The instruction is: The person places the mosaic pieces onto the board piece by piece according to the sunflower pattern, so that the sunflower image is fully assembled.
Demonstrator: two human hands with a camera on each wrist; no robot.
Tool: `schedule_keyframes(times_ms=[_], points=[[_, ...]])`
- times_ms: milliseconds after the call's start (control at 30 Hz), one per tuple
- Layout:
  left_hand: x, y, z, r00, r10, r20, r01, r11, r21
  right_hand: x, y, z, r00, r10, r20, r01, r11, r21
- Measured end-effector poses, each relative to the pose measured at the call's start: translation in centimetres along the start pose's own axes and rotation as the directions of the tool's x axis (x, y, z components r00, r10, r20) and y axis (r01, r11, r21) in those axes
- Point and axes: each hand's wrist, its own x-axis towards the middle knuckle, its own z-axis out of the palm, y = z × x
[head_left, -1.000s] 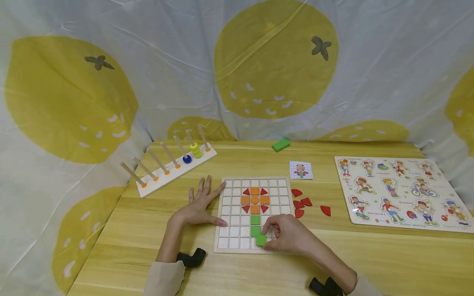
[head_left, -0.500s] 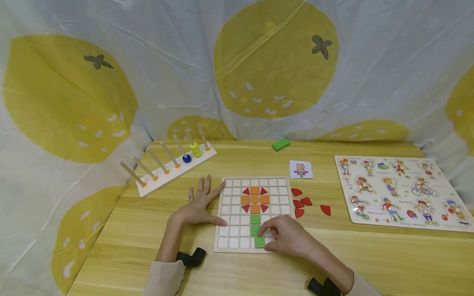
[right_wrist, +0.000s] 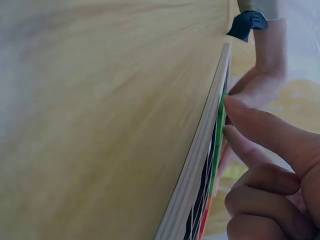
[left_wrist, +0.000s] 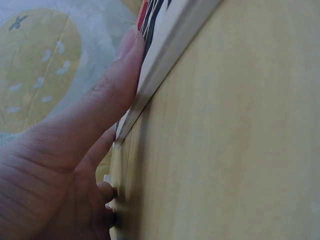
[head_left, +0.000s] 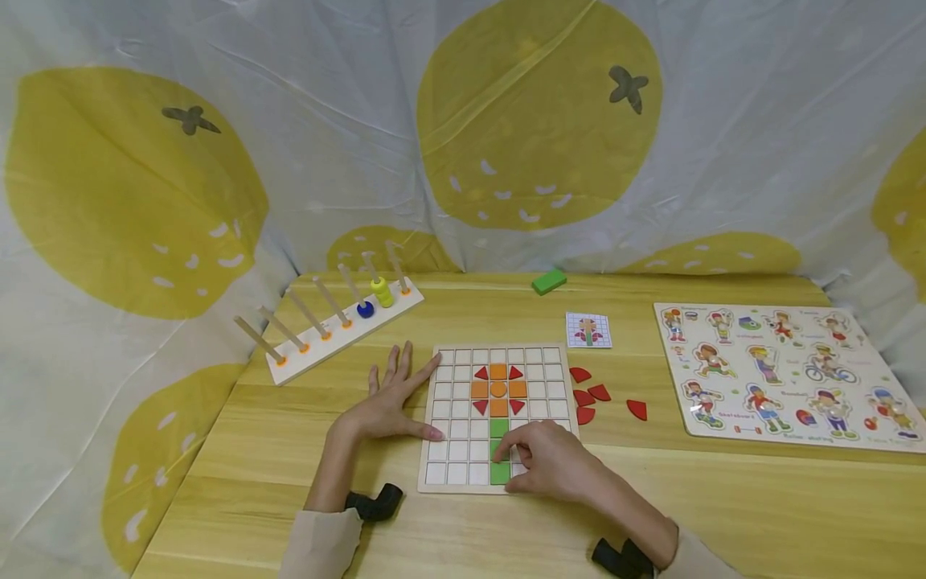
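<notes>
A wooden grid board (head_left: 427, 434) lies on the table with an orange and red flower pattern (head_left: 498, 390) and a green stem of square tiles. My right hand (head_left: 531, 458) hovers over its bottom edge, index fingertip pressing the lowest green tile (head_left: 500, 473), which lies flat in the bottom row. In the right wrist view two straight fingertips (right_wrist: 240, 112) touch the green tile (right_wrist: 220, 115) on the board (right_wrist: 200, 165); the other fingers are curled. My left hand (head_left: 387, 402) lies flat on the table, thumb against the board's left edge (left_wrist: 165, 55).
Several red pieces (head_left: 589, 394) lie right of the board, with a small pattern card (head_left: 588, 330) behind them. A peg rack (head_left: 340, 322) with rings stands at the back left, a green block (head_left: 549, 282) at the back, and a picture puzzle board (head_left: 788, 370) to the right.
The green tile, tilted in my right hand's pinch a second ago, now lies flat in the bottom row under the stem. My left hand has not moved.
</notes>
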Motion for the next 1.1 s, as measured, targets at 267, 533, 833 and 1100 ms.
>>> schedule_keyframes(times_ms=[267,533,833,1100], points=[[0.0,0.0,-0.1,1.0,-0.001,-0.003,0.001,1.0,0.0,0.4,0.2,-0.1,1.0,0.001,0.025,-0.002,0.999,0.045],[0.0,0.1,-0.1,1.0,-0.001,-0.001,0.001,1.0,0.007,0.5,0.2,-0.1,0.999,0.012,0.035,-0.014,0.999,0.049],[0.0,0.1,0.0,1.0,0.009,0.0,-0.009,1.0,0.007,0.2,1.7,-3.2,0.996,0.077,0.038,-0.082,0.986,0.143],[0.0,0.1,-0.1,1.0,0.008,0.001,-0.008,1.0,0.002,-0.3,6.2,-8.7,0.952,0.27,-0.147,-0.24,0.952,0.19]])
